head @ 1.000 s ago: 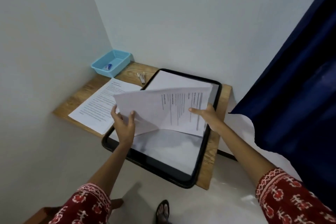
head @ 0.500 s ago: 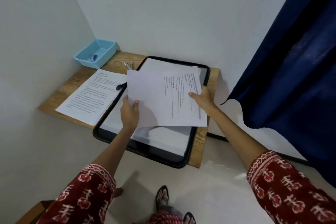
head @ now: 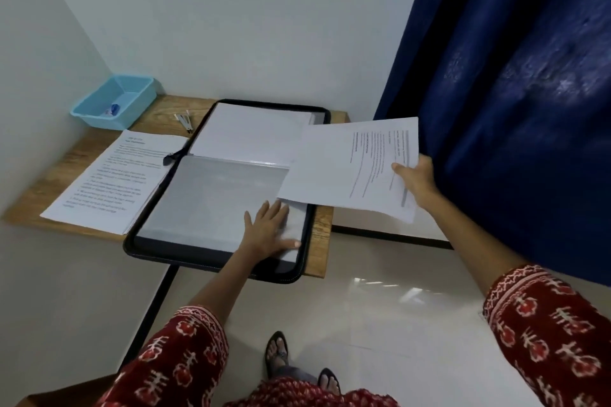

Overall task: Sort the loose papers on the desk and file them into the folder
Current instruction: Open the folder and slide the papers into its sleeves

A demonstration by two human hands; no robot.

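Small wooden counter (head: 49, 205): left hand (head: 269, 230) flat on open black zip folder (head: 211, 258), right hand (head: 416, 180) pinching printed white sheets (head: 350, 165); next, slide them in, I guess.

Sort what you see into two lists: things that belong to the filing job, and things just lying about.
Job:
folder, open on the desk
sheets held in the right hand
paper pile beside the folder
left hand, flat on the folder's sleeve

Lying about:
blue tray
stapler
curtain
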